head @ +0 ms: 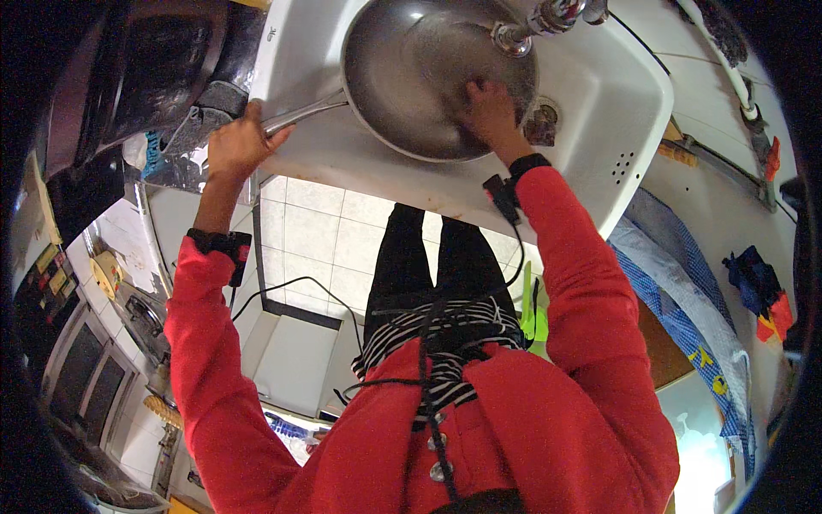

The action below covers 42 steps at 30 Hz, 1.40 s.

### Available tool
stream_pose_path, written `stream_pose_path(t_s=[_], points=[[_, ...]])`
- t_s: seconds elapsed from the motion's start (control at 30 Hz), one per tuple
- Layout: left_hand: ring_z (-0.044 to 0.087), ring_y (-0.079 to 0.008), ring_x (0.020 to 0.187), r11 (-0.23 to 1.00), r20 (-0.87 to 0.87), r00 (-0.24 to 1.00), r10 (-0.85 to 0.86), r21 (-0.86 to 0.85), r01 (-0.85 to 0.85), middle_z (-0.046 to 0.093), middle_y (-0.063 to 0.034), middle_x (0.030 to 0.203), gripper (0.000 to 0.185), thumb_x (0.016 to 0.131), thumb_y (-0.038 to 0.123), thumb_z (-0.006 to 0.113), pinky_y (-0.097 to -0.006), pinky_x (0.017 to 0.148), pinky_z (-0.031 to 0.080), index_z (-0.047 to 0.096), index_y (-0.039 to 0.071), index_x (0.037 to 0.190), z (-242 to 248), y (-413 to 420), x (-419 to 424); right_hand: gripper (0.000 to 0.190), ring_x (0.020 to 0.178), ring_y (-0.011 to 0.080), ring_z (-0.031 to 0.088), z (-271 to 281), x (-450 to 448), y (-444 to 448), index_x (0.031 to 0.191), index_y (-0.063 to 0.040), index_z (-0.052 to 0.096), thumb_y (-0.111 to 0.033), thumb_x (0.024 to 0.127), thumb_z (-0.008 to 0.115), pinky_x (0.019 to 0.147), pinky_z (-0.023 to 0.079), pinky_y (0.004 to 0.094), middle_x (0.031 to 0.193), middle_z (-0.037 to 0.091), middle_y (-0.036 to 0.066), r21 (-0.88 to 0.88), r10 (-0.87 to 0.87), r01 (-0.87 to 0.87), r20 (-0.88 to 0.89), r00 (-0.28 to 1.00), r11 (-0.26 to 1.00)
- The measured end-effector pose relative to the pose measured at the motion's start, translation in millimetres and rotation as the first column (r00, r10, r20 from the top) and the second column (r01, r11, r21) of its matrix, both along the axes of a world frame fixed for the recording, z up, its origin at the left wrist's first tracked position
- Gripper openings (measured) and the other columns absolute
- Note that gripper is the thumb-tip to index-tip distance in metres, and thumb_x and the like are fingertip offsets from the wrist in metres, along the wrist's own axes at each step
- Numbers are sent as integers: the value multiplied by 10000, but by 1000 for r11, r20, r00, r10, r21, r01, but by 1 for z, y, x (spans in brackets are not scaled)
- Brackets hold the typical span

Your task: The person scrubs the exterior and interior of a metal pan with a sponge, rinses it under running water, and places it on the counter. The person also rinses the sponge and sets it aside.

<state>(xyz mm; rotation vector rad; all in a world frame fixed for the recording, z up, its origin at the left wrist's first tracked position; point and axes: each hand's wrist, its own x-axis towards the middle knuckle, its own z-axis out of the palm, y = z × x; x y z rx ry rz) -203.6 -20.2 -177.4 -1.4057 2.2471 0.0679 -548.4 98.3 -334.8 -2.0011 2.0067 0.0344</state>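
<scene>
A wide grey metal frying pan (411, 77) rests tilted in the white sink (603, 96). My left hand (239, 146) grips the end of its metal handle (305, 112) at the sink's left rim. Inside the pan, my right hand (491, 112) reaches down to the inner surface with its fingers curled. Whether it holds something there is hidden by the hand and the blur. A chrome faucet (555, 16) overhangs the pan's far right edge. Just right of the pan, the dark drain (541, 122) shows in the basin.
Left of the sink lie a dark grey cloth (202, 115) and a blue bristled brush (151, 154). A blue-and-white checked cloth (681, 308) hangs at the right. Black cables (308, 279) run from my wrist straps across my body. Something bright green (533, 315) stands beside my legs.
</scene>
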Motion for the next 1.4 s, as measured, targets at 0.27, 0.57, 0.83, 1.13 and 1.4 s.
stream_pose_path(t_s=[0.27,0.57,0.83,1.13,1.4], points=[[657,-318,627,999,3,999,-41,-13,41,640,-161,658,679,766,646,517,-427,562,522,470,40,1068,-1,-1,2,349,983,353,538,-5,32,6,1089,-113,574,-270,779,601,874,422,469,1042,573,151,29,44,-58,361,932,998],[645,-353,614,995,-49,997,-65,73,68,639,-183,674,665,788,631,505,-451,553,519,457,26,1060,-3,-7,4,257,1010,331,538,42,97,2,1046,-61,562,-229,852,552,857,429,401,1063,579,157,280,-189,-43,746,639,959],[643,-317,550,973,-220,948,-229,-28,229,609,-167,573,560,811,570,536,-410,486,512,480,16,868,-2,-6,11,227,961,319,565,52,86,39,1002,-101,614,-261,859,540,828,440,413,975,625,121,360,-331,188,392,858,914],[645,-334,578,972,-191,953,-236,-38,233,619,-174,601,583,802,583,535,-435,520,510,490,8,883,-4,-7,12,263,875,340,624,37,87,36,906,-71,669,-254,831,495,750,472,499,917,654,153,274,-106,32,259,960,961],[638,-372,613,987,-155,978,-138,54,148,623,-206,641,556,799,571,540,-452,552,507,471,25,882,1,-9,8,222,855,373,604,2,67,17,928,-68,646,-180,842,476,739,510,444,941,637,177,277,-128,71,193,973,958]])
